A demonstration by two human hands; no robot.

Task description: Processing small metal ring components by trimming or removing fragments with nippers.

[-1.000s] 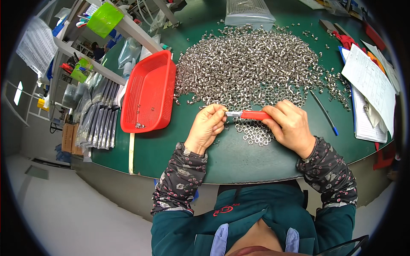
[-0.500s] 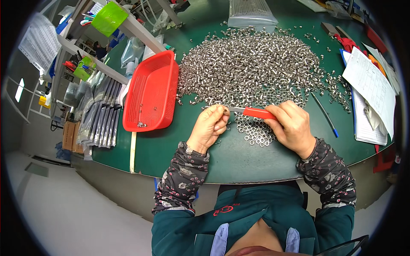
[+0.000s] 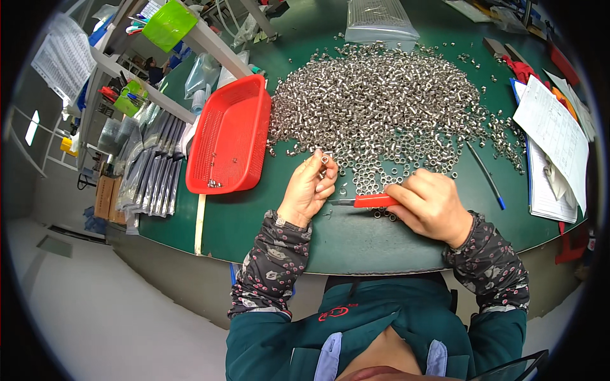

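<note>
"What is the green table (image 3: 375, 254) carrying?"
"A broad heap of small metal rings (image 3: 375, 95) is covering its middle."
"And beside that?"
"A red basket (image 3: 259, 136) is resting on the left; a pen (image 3: 485, 173) and papers (image 3: 550, 136) are lying on the right."

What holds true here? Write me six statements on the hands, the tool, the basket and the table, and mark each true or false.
1. The right hand holds the red-handled tool. True.
2. The left hand has nothing in its grip. False: it holds a small metal ring.
3. The tool's blade points to the person's left. True.
4. The red basket is full to the rim. False: only a few small metal pieces lie in it.
5. The blue-ended pen lies inside the red basket. False: it lies on the green table.
6. The red basket stands to the left of the heap of metal rings. True.
</note>
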